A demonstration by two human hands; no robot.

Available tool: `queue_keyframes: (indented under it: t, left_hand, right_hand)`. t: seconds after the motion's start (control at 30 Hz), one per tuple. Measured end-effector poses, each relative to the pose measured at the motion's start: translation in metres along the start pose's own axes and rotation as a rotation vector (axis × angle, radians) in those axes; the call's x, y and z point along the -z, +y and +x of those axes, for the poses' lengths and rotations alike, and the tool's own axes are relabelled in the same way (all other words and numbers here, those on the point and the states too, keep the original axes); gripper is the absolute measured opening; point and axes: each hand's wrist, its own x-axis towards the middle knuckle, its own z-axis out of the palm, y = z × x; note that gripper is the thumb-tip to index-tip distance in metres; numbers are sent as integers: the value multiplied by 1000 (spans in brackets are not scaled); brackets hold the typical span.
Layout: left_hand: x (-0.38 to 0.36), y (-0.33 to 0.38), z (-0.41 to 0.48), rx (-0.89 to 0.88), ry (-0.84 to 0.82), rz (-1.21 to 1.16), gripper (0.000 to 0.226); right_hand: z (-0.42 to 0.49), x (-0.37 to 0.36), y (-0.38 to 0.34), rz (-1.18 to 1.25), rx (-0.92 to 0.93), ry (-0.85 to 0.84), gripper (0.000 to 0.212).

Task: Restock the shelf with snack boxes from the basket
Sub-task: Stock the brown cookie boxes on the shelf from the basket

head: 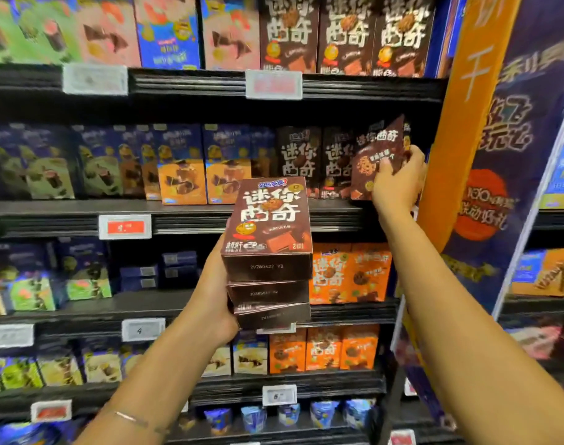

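Head view: right hand [399,181] grip pinches a tilted brown cardboard snack box [377,155] at the right end of the black metal shelf [65,205], beside upright matching boxes [298,162]. Left hand [215,300] grip curls round a stack of three more brown boxes [269,252], off the shelf. Basket not in view. Looks mid-task: four boxes unplaced.

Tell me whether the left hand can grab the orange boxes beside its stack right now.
Probably not yet. Nothing stands in front of the orange boxes, but the left hand is full, gripping a stack of three brown boxes. It would have to unload them first.
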Motion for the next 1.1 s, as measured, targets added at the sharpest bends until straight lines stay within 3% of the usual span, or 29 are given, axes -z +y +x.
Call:
queue_keyframes:
  t: [0.23,0.47,0.7,0.83,0.97,1.1]
  left_hand:
    - [1,3,19,44,-19,16,52]
    - [7,-1,28,75,-75,43,49]
    - [2,-3,28,114,-164,44,45]
    - [0,-6,30,135,-164,57,47]
    - [-2,-7,29,148,-162,56,48]
    - [-3,-9,27,149,-173,46,47]
  right_hand:
    - [12,-18,23,-179,-133,147,62]
    - [28,-28,26,-258,-143,187,51]
    - [37,-32,20,-332,-238,141,65]
    - [40,-32,24,-304,-228,115,63]
    - [40,-31,25,-276,-215,36,75]
    - [38,-29,23,-422,-239,-32,82]
